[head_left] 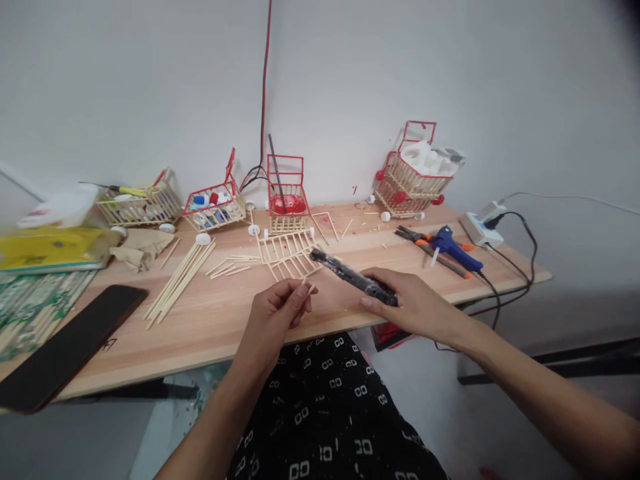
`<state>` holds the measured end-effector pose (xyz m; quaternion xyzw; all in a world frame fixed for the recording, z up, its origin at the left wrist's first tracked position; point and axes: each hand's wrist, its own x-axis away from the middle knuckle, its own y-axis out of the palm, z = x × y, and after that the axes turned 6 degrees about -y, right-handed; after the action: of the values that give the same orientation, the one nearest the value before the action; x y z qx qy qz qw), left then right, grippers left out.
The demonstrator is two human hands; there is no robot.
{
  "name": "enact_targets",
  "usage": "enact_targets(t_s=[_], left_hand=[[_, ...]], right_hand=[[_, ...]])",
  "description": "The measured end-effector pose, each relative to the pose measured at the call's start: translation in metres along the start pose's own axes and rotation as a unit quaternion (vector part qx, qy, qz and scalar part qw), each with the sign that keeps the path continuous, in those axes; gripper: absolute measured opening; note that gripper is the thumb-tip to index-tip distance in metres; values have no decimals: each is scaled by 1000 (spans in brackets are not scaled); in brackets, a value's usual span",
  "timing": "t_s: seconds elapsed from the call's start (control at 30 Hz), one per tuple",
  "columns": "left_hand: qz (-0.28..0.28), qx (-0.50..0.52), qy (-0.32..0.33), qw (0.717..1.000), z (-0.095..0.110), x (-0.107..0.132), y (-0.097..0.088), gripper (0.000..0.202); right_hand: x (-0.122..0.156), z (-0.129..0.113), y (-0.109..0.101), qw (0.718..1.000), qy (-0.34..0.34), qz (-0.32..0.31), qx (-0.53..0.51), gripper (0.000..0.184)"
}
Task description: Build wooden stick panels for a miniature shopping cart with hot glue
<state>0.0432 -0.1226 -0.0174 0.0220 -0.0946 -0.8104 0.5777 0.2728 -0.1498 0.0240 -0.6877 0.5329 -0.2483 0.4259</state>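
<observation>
My left hand (280,308) is closed in a pinch on a short thin wooden stick (309,289), held just above the near edge of the wooden table (210,320). My right hand (407,303) is closed around the handle end of a long black tool (350,275), whose tip points left and away toward a flat lattice of wooden sticks (290,257) lying on the table. The stick's tip is close to the tool's shaft.
Long sticks (180,277) lie left of centre. Several small stick-and-red-wire carts (286,193) stand along the back. A blue glue gun (453,247), pliers (417,240) and a power strip (483,227) sit right; a black phone (70,347) lies left.
</observation>
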Motion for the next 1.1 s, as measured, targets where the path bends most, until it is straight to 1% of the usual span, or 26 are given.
enact_targets(t_s=[0.1, 0.23, 0.4, 0.53, 0.7, 0.93, 1.1], left_hand=[[-14, 10, -4, 1000, 1, 0, 4, 24], [-21, 29, -1, 999, -4, 0, 8, 23], [-26, 19, 12, 999, -10, 0, 11, 22], [-23, -3, 22, 999, -9, 2, 12, 27], [-16, -25, 28, 999, -8, 3, 14, 33], [-16, -36, 27, 999, -12, 4, 11, 33], [-5, -43, 25, 999, -12, 5, 12, 35]], right_hand=[[1, -6, 0, 999, -16, 6, 27, 43], [4, -10, -2, 993, -63, 21, 93, 49], [9, -9, -1, 986, -71, 39, 148, 51], [11, -9, 1, 986, -69, 41, 143, 49], [11, -11, 1, 992, -50, 15, 111, 43], [14, -10, 4, 996, -36, 1, 76, 40], [15, -10, 5, 998, -28, 3, 57, 36]])
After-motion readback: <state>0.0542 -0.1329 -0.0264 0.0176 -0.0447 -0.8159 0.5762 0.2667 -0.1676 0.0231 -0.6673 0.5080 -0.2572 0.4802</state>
